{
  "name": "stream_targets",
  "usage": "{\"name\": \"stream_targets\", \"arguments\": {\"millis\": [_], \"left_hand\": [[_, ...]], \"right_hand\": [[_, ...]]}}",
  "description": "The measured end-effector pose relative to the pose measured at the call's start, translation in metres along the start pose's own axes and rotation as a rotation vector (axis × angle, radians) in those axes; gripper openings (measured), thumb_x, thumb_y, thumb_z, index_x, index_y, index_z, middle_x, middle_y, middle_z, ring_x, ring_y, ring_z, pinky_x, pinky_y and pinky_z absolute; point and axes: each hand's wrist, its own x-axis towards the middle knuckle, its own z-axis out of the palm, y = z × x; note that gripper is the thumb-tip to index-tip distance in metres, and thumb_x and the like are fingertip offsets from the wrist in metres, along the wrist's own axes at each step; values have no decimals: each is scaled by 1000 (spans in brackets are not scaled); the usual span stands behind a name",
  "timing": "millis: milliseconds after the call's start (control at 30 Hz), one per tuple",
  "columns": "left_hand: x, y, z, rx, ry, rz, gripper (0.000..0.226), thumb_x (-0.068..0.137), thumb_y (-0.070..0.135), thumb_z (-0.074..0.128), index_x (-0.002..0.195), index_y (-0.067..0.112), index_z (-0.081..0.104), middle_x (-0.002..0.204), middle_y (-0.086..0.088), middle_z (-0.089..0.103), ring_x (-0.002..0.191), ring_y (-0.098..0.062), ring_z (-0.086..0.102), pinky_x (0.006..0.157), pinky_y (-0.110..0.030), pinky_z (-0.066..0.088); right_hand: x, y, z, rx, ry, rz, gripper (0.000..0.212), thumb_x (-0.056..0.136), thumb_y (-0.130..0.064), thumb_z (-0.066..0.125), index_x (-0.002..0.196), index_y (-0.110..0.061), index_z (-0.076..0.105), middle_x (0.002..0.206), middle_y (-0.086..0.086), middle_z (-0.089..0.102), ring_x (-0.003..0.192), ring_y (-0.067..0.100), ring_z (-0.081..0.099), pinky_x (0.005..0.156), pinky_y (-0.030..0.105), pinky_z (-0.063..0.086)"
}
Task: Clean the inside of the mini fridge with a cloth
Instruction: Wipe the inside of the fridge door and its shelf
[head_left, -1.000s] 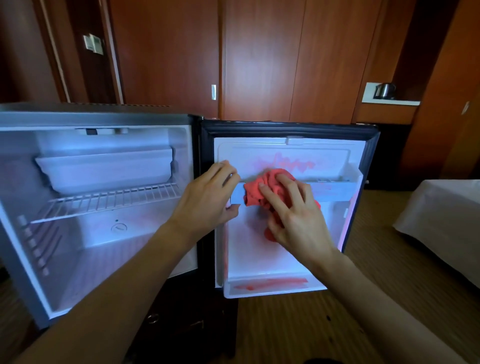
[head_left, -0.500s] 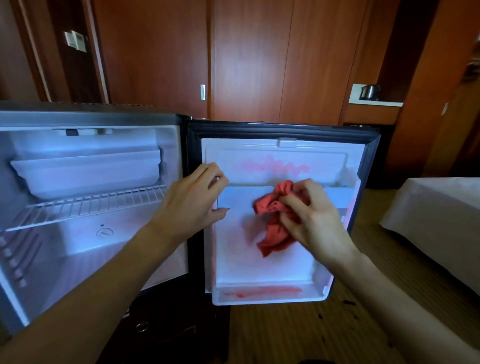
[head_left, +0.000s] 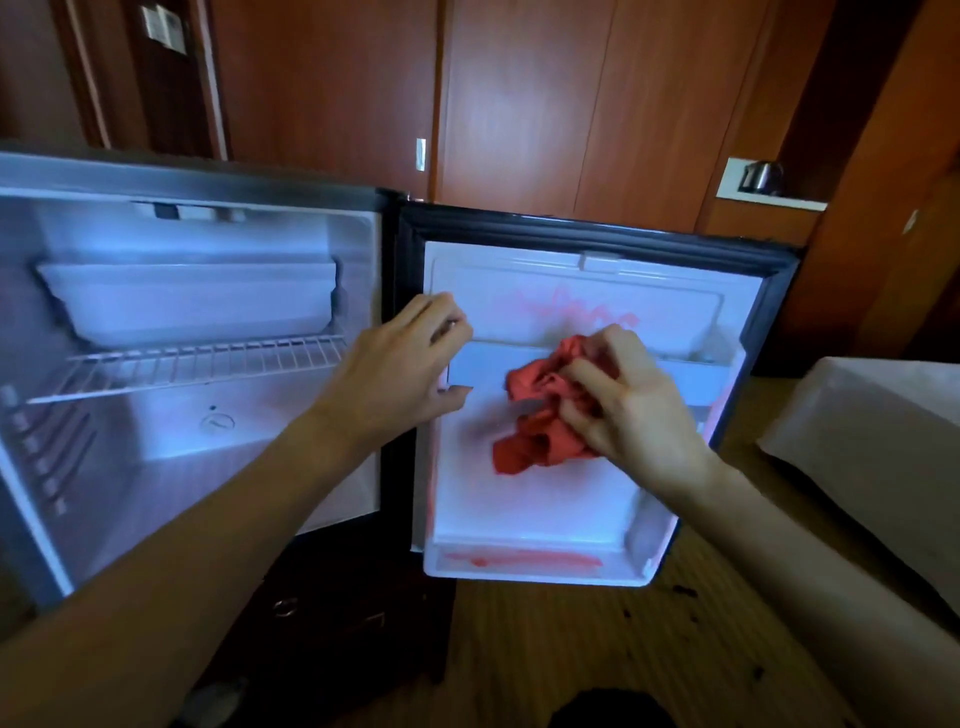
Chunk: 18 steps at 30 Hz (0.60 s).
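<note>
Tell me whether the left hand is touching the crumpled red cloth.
Apart. In the head view the left hand holds the left end of the white door shelf rail, with bare rail showing between it and the crumpled red cloth, which the right hand grips.

1. A hotel room, by the look of it: wood-panelled wardrobe doors (head_left: 519, 98) rise beyond the fingertips.
2. A kettle (head_left: 759, 176) sits in a niche, far right of the fingers.
3. A white-sheeted bed (head_left: 872, 431) lies to their right.

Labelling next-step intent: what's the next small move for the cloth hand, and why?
Probably lift the red cloth in the right hand to the red smear just above the door shelf and wipe it. The left hand holds the door edge, steadying it.
</note>
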Motion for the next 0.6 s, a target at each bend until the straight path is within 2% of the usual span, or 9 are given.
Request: {"name": "stream_targets", "arguments": {"millis": [67, 133, 233, 333, 400, 467, 533, 600], "left_hand": [[-1, 1, 2, -21, 16, 2, 41, 71, 32, 80, 97, 7, 59, 113, -7, 58, 105, -24, 54, 55, -37, 51], [-2, 2, 2, -34, 26, 0, 40, 72, 31, 80, 96, 7, 59, 113, -6, 58, 105, -23, 53, 57, -33, 50], [-1, 3, -1, -27, 3, -19, 41, 70, 29, 82, 96, 7, 59, 114, -7, 60, 109, -25, 55, 61, -30, 46], [-1, 3, -3, -46, -10, 1, 35, 75, 25, 71, 103, 5, 62, 118, -12, 60, 118, -31, 57, 78, -43, 55], [-1, 2, -5, -61, 6, 12, 36, 79, 31, 60, 102, 4, 63, 118, -13, 61, 118, -32, 57, 77, -46, 56], [-2, 2, -6, -49, 1, 13, 39, 80, 38, 60, 99, 4, 62, 117, -12, 62, 116, -32, 58, 70, -45, 57], [-3, 0, -5, -47, -7, 4, 39, 77, 34, 74, 98, 4, 61, 117, -12, 61, 115, -33, 59, 62, -46, 58], [-3, -1, -4, -58, -26, -3, 43, 72, 30, 83, 99, 4, 61, 119, -11, 61, 117, -33, 59, 60, -47, 58]], "right_hand": [[-28, 33, -24, -13, 30, 126, 20, 87, -16, 73, 105, -12, 65, 109, 6, 45, 95, 28, 58, 75, 40, 53], [-36, 44, -32, -39, 53, 190, 21, 84, -14, 75, 103, -11, 66, 108, 6, 45, 95, 29, 58, 75, 42, 54], [-3, 3, -6, -37, 60, 66, 19, 85, -12, 70, 103, -7, 66, 107, 12, 49, 96, 34, 55, 74, 44, 53], [47, -59, 28, 44, 40, -77, 20, 85, -15, 67, 101, -4, 66, 109, 19, 55, 97, 37, 54, 58, 42, 51], [57, -66, 31, 49, 13, -109, 21, 85, -17, 70, 101, -4, 66, 111, 18, 53, 97, 37, 54, 52, 41, 49], [36, -41, 16, 43, -37, -97, 21, 87, -17, 69, 104, -5, 65, 116, 12, 44, 99, 36, 54, 58, 43, 52], [-1, -1, -8, 37, -64, -22, 20, 90, -17, 66, 107, -7, 65, 114, 9, 43, 100, 34, 55, 72, 43, 54], [-34, 36, -35, 24, -35, 99, 17, 92, -21, 64, 107, -12, 63, 110, 4, 44, 99, 28, 57, 84, 38, 52]]}}
